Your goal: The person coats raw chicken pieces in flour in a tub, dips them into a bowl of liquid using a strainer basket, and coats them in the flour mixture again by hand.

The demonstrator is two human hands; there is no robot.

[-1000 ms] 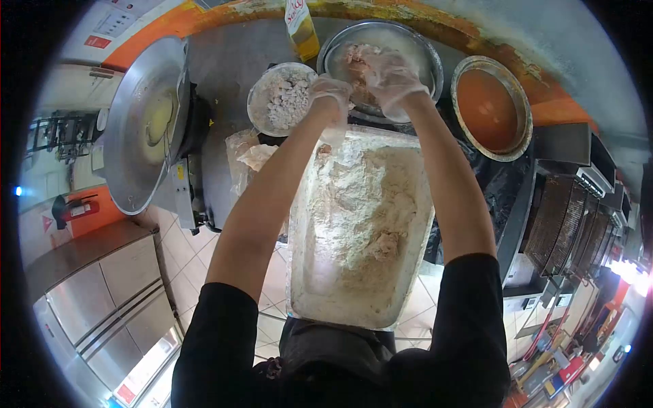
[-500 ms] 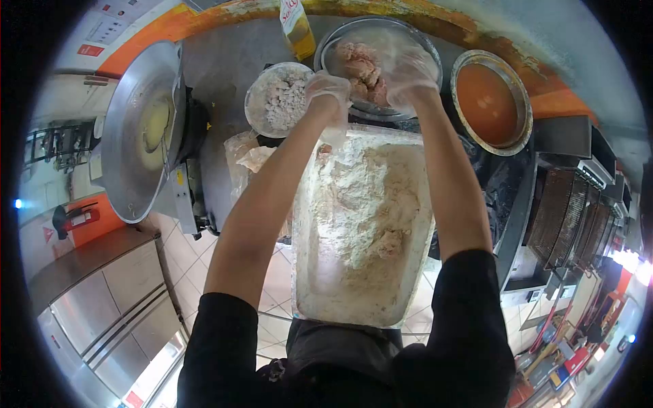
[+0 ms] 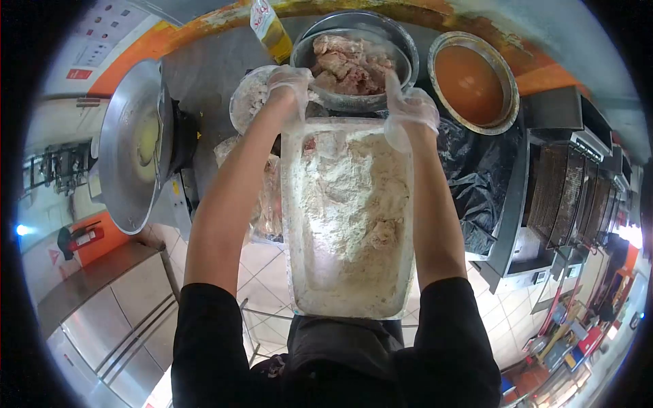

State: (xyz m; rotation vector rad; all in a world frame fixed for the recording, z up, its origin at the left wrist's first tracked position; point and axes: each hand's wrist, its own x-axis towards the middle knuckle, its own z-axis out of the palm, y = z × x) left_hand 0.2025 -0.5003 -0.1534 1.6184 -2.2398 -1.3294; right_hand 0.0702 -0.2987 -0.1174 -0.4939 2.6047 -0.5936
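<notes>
My left hand (image 3: 289, 83), in a clear plastic glove, is closed at the left rim of an inner metal bowl (image 3: 350, 102), over the edge of a bowl of floury white lumps (image 3: 250, 95). At the right rim, my gloved right hand (image 3: 413, 109) has its fingers curled in. Raw-looking meat pieces (image 3: 347, 64) lie in the inner bowl, which sits offset toward me from a larger metal bowl (image 3: 364, 19) behind it. Below both hands is a long pale tray (image 3: 292, 299) with white flour (image 3: 347, 197) and a coated lump at its right side.
Orange-red liquid fills a round metal pan (image 3: 473, 85) at the right. A large metal pan with yellowish liquid (image 3: 136, 149) stands at the left. Behind the bowls is a yellow-and-white packet (image 3: 271, 34). Black plastic (image 3: 476, 183) lies right of the tray.
My right hand has moved out of the bowl to its right rim, exposing more meat. My left hand has shifted left. The inner bowl's rim is farther from the outer one. The view has shifted.
</notes>
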